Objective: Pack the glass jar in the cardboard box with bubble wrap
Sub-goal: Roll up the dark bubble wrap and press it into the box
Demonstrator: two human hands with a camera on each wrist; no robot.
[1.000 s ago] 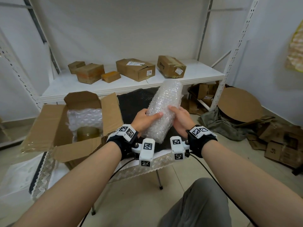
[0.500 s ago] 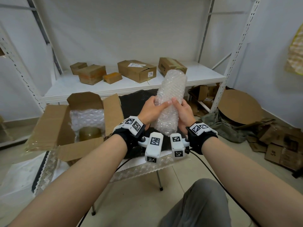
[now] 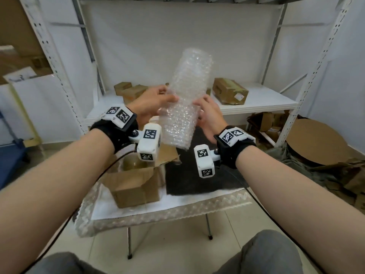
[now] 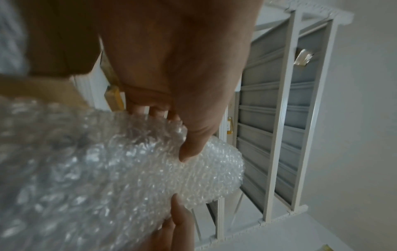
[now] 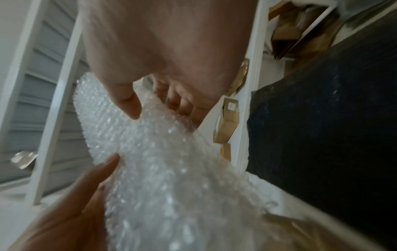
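now bubble wrap roll (image 3: 185, 99) higher, upright

Bubble wrap roll (image 3: 185, 99) upright between both hands, above cardboard box (image 3: 136, 184).

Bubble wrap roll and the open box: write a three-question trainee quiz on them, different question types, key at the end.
1. True or false: both hands grip the bubble wrap roll.
2. Which hand's thumb presses the roll's front in the left wrist view? A) left hand B) right hand
3. Fill in: the cardboard box stands on the table with its flaps ___.

Key: 1 true; 2 A; 3 open.
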